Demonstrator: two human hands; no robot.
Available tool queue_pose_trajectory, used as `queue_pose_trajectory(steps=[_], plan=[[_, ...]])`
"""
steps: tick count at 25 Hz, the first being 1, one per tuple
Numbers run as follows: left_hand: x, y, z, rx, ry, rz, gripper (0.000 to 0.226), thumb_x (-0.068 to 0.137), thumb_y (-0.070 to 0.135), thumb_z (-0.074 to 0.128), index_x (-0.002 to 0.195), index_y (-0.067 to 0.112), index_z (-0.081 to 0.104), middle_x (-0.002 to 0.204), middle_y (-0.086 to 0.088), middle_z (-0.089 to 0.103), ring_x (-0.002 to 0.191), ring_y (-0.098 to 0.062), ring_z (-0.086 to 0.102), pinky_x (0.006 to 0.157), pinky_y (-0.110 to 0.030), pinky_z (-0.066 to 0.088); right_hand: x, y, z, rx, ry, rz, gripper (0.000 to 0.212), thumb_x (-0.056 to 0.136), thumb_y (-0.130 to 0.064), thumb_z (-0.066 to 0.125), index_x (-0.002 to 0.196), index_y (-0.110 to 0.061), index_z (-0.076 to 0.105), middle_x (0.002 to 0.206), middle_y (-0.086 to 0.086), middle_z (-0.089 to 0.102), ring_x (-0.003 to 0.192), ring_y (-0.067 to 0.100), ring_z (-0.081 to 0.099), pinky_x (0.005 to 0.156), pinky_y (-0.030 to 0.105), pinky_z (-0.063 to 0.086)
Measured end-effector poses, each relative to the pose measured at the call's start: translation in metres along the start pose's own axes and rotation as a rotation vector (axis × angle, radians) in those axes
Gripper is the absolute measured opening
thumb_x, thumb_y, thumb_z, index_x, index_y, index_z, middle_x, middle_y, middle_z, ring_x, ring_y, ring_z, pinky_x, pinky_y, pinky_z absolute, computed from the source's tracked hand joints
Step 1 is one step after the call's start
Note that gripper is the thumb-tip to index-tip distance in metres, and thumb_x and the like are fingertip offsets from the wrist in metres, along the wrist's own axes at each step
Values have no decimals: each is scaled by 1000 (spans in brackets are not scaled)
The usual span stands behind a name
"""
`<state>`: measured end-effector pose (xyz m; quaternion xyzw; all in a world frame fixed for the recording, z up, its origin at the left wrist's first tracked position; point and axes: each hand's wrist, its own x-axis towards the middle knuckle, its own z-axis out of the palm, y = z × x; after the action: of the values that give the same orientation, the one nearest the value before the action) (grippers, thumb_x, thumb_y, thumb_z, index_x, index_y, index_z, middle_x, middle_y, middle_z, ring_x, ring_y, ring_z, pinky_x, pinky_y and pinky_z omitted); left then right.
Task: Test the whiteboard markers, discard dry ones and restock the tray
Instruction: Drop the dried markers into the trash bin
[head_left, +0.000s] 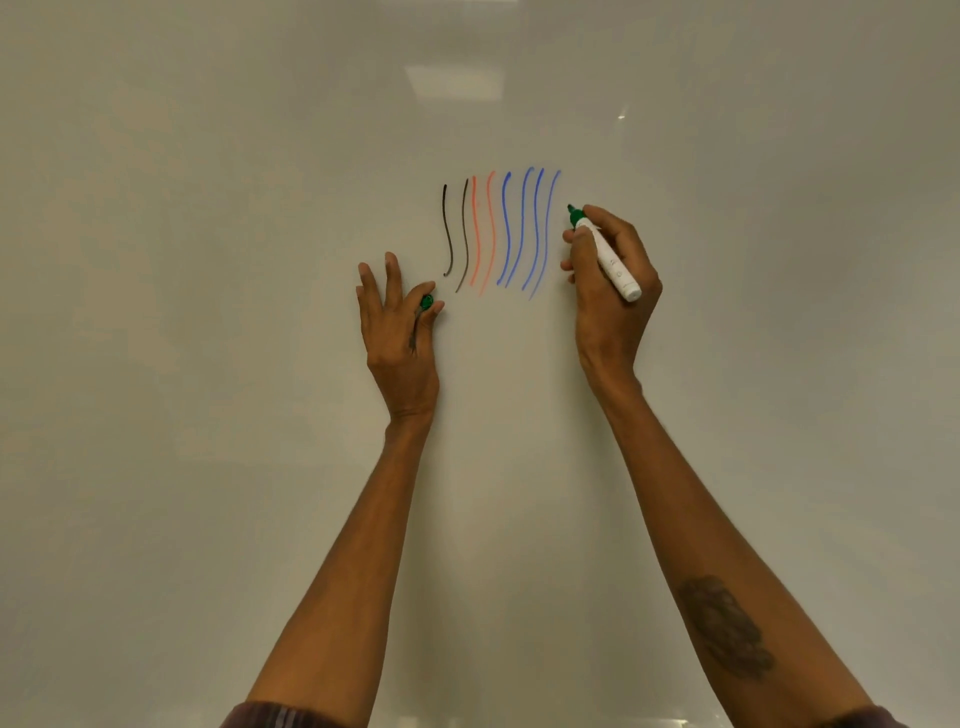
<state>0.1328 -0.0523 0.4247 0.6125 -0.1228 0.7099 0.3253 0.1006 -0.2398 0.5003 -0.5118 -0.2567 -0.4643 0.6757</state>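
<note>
My right hand (615, 283) grips an uncapped green whiteboard marker (608, 257) with a white barrel, its green tip pointing up-left at the whiteboard (260, 208), just right of the drawn lines. My left hand (397, 325) pinches the marker's green cap (426, 302) between thumb and forefinger, its other fingers spread. On the board are wavy test strokes (498, 231): two black, two red and several blue. No green stroke is visible.
The whiteboard fills the whole view, with a pale ceiling-light reflection (454, 83) near the top. No tray, bin or other markers are in view.
</note>
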Motion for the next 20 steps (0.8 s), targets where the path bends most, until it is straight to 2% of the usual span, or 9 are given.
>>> queue_pose_trajectory(steps=[2, 3, 7, 11, 15, 18, 20], plan=[[0, 0, -1, 2, 5, -17, 23, 100, 21, 59, 111, 6, 71, 148, -17, 48, 146, -39, 29, 117, -57, 30, 11, 1, 3, -60, 21, -63, 24, 91, -17, 63, 112, -7, 70, 100, 5, 73, 89, 20, 71, 76, 45, 59], [0, 0, 0, 8, 6, -8, 22, 100, 20, 59, 111, 5, 71, 147, -19, 48, 145, -39, 30, 118, -56, 28, 15, 0, 5, -90, 28, -95, 23, 91, -15, 63, 111, -6, 70, 99, 4, 73, 88, 17, 71, 77, 43, 59], [1, -1, 0, 15, 11, 21, 21, 98, 17, 61, 112, 4, 70, 145, -20, 50, 143, -39, 36, 120, -51, 26, 28, -2, 12, -222, 34, -230, 23, 92, -13, 61, 111, -2, 70, 99, 1, 73, 89, 5, 68, 79, 23, 55], [0, -1, 0, -1, 24, -2, 20, 98, 14, 62, 113, 3, 70, 145, -19, 51, 143, -37, 36, 121, -49, 26, 9, 9, 1, -304, 6, -273, 22, 89, -11, 63, 109, -4, 72, 98, 3, 73, 88, 10, 69, 77, 31, 56], [0, -1, 0, 6, 27, 4, 18, 98, 13, 62, 112, 4, 69, 145, -18, 51, 143, -36, 37, 120, -50, 27, -41, 28, -19, -343, -9, -231, 21, 88, -10, 65, 108, -4, 72, 98, 4, 72, 87, 12, 69, 76, 33, 56], [0, -1, 0, 12, 29, 3, 19, 99, 14, 61, 114, 5, 68, 145, -17, 51, 143, -35, 37, 120, -50, 28, -43, 23, -19, -292, -11, -154, 19, 88, -12, 65, 105, -7, 73, 97, 2, 73, 87, 12, 69, 76, 38, 57], [0, -1, -1, 15, 30, 2, 19, 99, 15, 60, 114, 5, 68, 145, -17, 51, 143, -35, 37, 120, -49, 28, -21, 11, -15, -237, 36, -152, 19, 90, -12, 64, 106, -6, 72, 99, 1, 73, 92, 11, 69, 81, 35, 56]])
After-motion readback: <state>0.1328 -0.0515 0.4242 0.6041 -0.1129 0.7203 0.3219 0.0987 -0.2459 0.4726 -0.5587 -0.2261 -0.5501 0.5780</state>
